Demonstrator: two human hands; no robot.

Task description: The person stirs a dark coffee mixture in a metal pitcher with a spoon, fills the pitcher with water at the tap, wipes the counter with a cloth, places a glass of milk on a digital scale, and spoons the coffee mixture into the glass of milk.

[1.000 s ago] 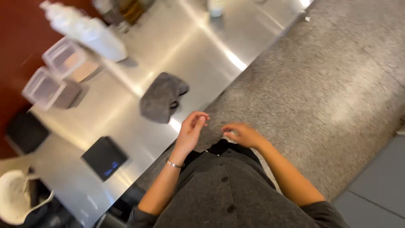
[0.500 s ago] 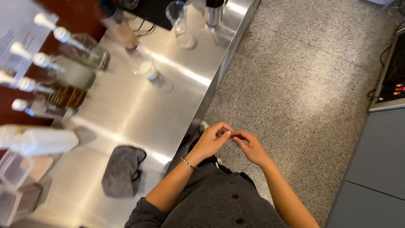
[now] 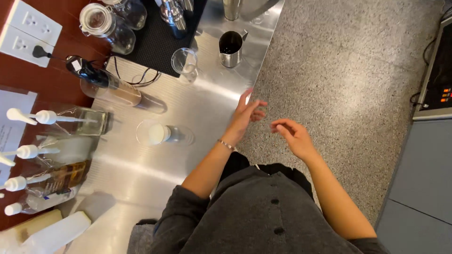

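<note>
Head view: two empty hands at the steel worktop (image 3: 155, 164) edge.
Left hand (image 3: 246, 114) hovers over the edge, fingers apart; right hand (image 3: 293, 136) just beside, off the worktop, fingers loosely curled, holding nothing.

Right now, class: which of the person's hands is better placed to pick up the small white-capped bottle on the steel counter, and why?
Left. The left hand hangs over the steel counter edge, nearer the white-capped bottle. The right hand is out over the speckled floor, farther away. Both hands are empty.
</note>
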